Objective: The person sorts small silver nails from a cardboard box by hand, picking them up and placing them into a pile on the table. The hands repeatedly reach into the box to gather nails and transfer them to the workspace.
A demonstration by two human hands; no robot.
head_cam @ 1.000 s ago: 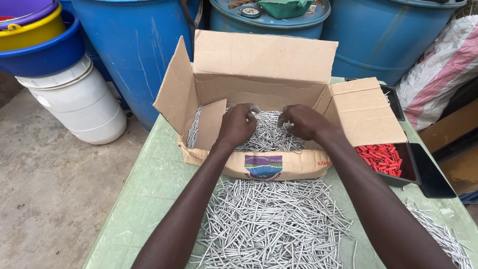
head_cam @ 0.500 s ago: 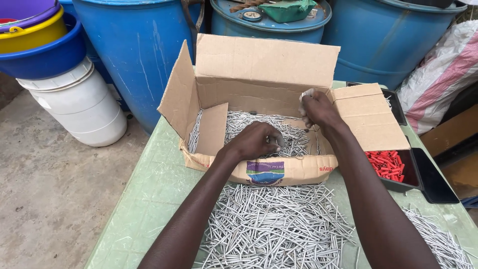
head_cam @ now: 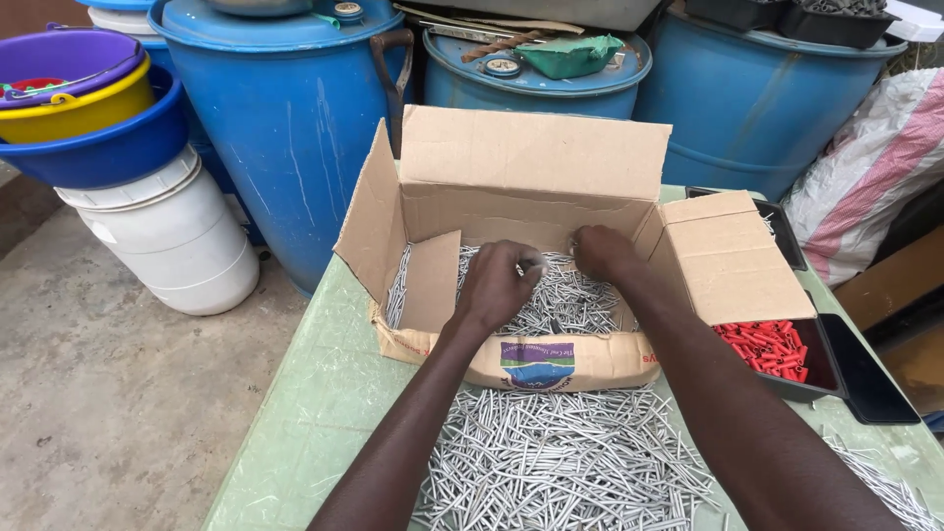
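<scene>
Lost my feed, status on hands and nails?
Left hand and right hand both inside cardboard box, on the nails. Grips unclear. More nails piled on table. Nothing obstructing.

— What does the person wear on the arms?

— Nothing that shows: both forearms come in bare from the bottom edge, with no sleeve or cuff reaching into view.

— And the hands?

— The left hand (head_cam: 497,285) and the right hand (head_cam: 602,253) are bare too, no gloves (no ring, watch or band shows on the visible sides either). The arms are lean and long.
</scene>
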